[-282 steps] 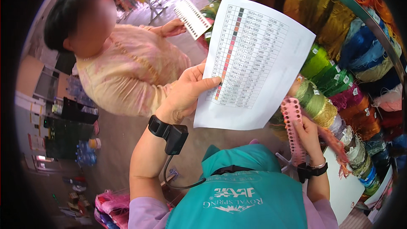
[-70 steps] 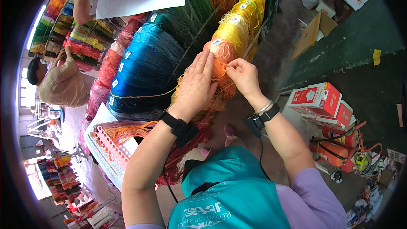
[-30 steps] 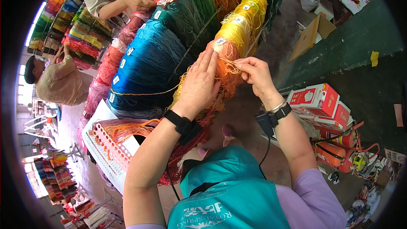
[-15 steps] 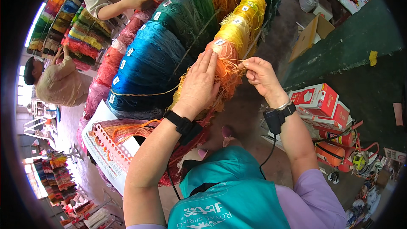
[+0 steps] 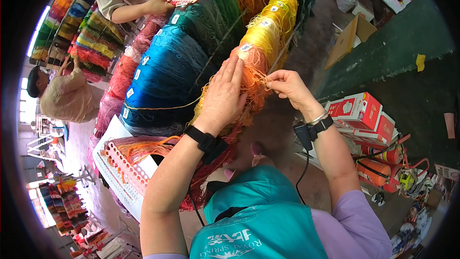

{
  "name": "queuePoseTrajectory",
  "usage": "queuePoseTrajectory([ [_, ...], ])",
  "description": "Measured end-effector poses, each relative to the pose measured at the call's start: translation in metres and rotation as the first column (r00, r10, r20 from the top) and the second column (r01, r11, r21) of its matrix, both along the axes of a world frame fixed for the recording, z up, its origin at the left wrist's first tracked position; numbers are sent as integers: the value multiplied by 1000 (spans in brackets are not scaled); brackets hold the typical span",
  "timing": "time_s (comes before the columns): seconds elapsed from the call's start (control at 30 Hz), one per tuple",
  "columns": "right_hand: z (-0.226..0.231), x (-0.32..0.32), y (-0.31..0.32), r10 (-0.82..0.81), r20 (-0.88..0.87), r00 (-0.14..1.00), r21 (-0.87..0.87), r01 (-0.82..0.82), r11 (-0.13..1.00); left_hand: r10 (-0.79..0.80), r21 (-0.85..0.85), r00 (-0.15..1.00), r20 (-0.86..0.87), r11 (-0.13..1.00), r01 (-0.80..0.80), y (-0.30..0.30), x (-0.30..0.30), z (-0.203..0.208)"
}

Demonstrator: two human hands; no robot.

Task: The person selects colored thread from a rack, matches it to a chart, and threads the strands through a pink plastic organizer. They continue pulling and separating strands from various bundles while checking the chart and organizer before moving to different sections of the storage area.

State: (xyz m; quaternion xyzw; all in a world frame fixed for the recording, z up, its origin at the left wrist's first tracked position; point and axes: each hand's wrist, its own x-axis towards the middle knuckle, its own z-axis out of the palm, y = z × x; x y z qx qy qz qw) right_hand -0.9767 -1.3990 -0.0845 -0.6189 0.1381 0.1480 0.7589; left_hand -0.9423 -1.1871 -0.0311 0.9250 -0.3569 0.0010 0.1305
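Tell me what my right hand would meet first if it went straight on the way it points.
Your right hand would probably meet the orange thread first, just beyond its fingers, though depth is hard to judge from this single view.

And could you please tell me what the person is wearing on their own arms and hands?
The left hand and right hand wear no gloves. Each wrist has a black strap with a black box; a thin black cable hangs from the right one. A silver bracelet sits on the right wrist, and the right sleeve is short and lavender.
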Motion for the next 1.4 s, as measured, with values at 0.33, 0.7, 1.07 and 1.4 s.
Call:
queuePoseTrajectory([
  [0.33,-6,-1,0,-75,37,997,170,67,983,4,13,1000,-12,1000,-4,0,0,-1],
  [0.7,3,-5,-19,-274,-34,961,617,236,750,-1,30,1000,0,1000,1,0,-1,1],
  [1.07,35,-48,-87,-212,99,972,167,194,967,-34,1,999,23,999,34,0,0,-3],
  [1.4,95,-315,-267,-887,226,404,234,861,452,-49,-18,996,75,999,50,3,1,-7],
])
